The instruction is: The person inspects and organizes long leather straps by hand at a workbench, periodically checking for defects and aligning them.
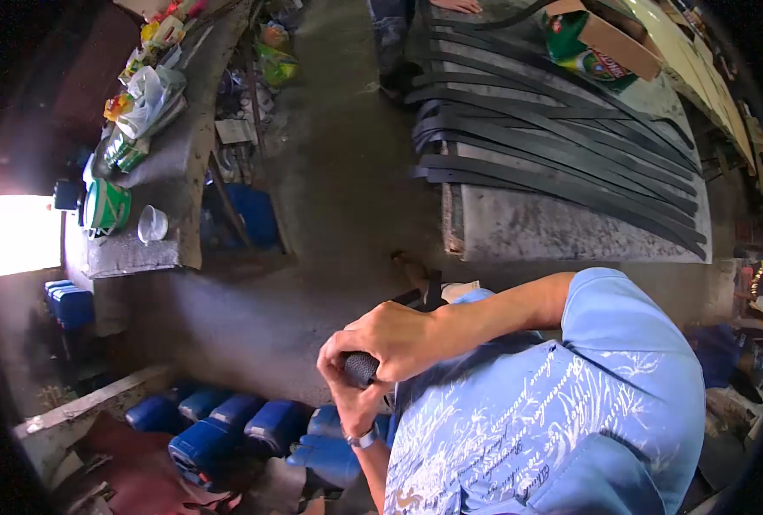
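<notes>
My right hand [398, 336] comes in from the short blue sleeve and is closed round a black, pebble-textured object [361, 367]. Just below it, my left hand [355, 402], with a metal watch on the wrist, grips the same object from the other side. The hands touch each other in front of the blue patterned shirt [519, 421]. Only a rounded part of the black object shows between the fingers; the rest is hidden.
Long black strips [553, 137] lie across a table [519, 227] at upper right, near another person's hand [457, 5]. At left, a bench [132, 257] holds a green-and-white bucket [106, 206]. Several blue containers [201, 446] stand at lower left.
</notes>
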Demonstrator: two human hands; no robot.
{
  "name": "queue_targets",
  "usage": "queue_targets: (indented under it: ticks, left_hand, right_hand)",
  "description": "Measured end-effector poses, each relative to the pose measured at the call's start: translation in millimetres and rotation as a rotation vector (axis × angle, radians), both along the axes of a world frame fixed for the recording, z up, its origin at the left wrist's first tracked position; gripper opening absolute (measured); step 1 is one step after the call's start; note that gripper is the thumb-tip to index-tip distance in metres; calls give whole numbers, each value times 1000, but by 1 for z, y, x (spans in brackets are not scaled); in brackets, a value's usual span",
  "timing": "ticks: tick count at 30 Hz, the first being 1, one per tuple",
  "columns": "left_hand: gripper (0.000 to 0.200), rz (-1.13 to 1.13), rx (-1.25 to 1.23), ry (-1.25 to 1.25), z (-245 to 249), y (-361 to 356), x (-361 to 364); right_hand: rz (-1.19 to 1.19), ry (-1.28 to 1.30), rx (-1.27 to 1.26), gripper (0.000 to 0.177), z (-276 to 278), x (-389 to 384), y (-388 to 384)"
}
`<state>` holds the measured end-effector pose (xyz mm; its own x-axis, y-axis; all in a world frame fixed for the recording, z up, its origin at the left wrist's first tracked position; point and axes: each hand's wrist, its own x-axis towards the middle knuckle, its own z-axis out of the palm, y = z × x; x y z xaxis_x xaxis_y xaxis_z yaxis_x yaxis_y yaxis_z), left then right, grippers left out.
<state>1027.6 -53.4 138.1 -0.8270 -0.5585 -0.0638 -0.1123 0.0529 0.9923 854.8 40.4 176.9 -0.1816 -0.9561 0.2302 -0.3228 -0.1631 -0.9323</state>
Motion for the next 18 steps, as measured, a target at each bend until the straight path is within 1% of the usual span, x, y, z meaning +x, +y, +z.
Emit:
queue_targets:
  ticks: [1,4,5,6,7,8,9,10,12,15,18]
  left_hand:
    - [89,-38,-41,-100,1,-11,-9]
    - [81,39,-145,-201,15,-37,-47]
    - [74,89,-124,-103,25,-42,-64]
    - [66,127,-209,-98,18,-55,-69]
    - [60,135,-432,-180,35,-62,-83]
    - [57,188,-375,-204,27,-76,-87]
    - [53,151,-461,-146,27,-89,-95]
    - [50,132,-445,-149,27,-105,-102]
    - [49,153,-427,-180,27,-127,-120]
    - [48,93,-520,-143,41,-167,-168]
    - [49,53,-527,-103,31,-210,-202]
  right_hand:
    - [-25,-33,76,47,0,-11,-10]
    - [-55,-78,42,45,0,-50,-34]
    - [-79,-78,22,45,2,-63,-39]
    - [-86,-28,77,47,2,-76,-43]
    - [-70,-26,129,47,1,-88,-50]
    - [-50,-31,187,48,-2,-98,-56]
    - [-75,6,152,50,-10,-104,-64]
    - [-91,42,114,52,-16,-110,-73]
    - [-99,75,87,53,-17,-126,-88]
    - [-201,124,-34,52,-20,-158,-125]
    - [-271,182,-69,51,-21,-186,-158]
